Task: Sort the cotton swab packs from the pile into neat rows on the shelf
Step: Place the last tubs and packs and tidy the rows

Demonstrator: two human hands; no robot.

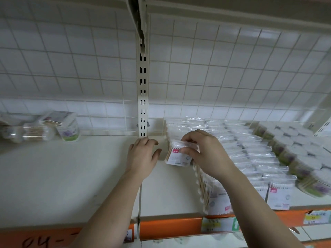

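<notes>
Placing step in hand, by the look of it. Pinching one cotton swab pack point(179, 155) in the right hand point(207, 153), just right of the slotted upright point(142, 86), at the left edge of the rows of packs point(250, 158). Fingers point(190, 152) curled round the top and side of the pack, clamped on it. Holding it roughly upright, label toward the camera, bottom edge low over the shelf point(71, 176) or touching it; cannot tell which. Resting the left hand point(143, 155) at the foot of the upright, fingers point(149, 141) relaxed and slightly apart, gripping nothing, thumb out toward the pack but apart from it.

Further right of the upright: several filled rows of bagged packs running front to back, then round tubs point(295, 149) beyond them. Well left of the upright: the pile point(44, 129), lying loose against the back wall with some packs left to sort, so judged only partway through.

Next, probably: setting the pack down square against its neighbours, in line with the row, then letting go without tipping it. Calls for a light, even push, given thin slippery wrapping prone to leaning and sliding. Left hand well placed to steady the open side of the row. After that, likely a reach left of the upright for another from the pile
</notes>
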